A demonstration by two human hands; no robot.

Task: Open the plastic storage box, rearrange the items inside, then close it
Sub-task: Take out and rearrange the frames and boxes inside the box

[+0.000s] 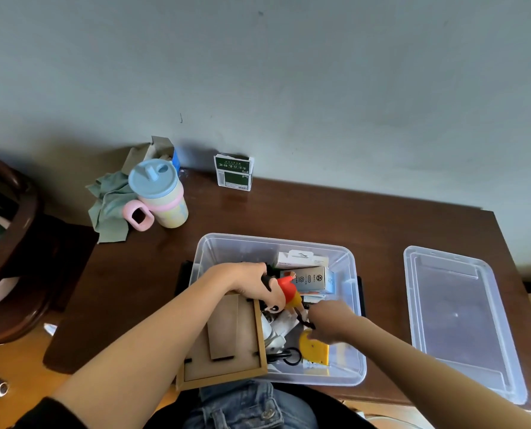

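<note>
The clear plastic storage box [349, 308] stands open near the table's front edge, and its clear lid [457, 317] lies flat to the right. My left hand [252, 281] is inside the box and grips a toy figure [289, 291] with a red top and yellow shorts by its head. My right hand [330, 322] reaches in from the right, fingers curled by the figure's legs and over a yellow piece [315, 348]; its grasp is hidden. A wooden frame [230, 339] leans in the box's left half. Small cartons [310, 275] lie at the back.
A pastel cup with a blue lid [159, 195] and a green cloth [111, 202] sit at the back left. A green and white carton [234, 172] stands against the wall. A dark chair [7, 243] is at the left. Black rings [290, 356] lie in the box.
</note>
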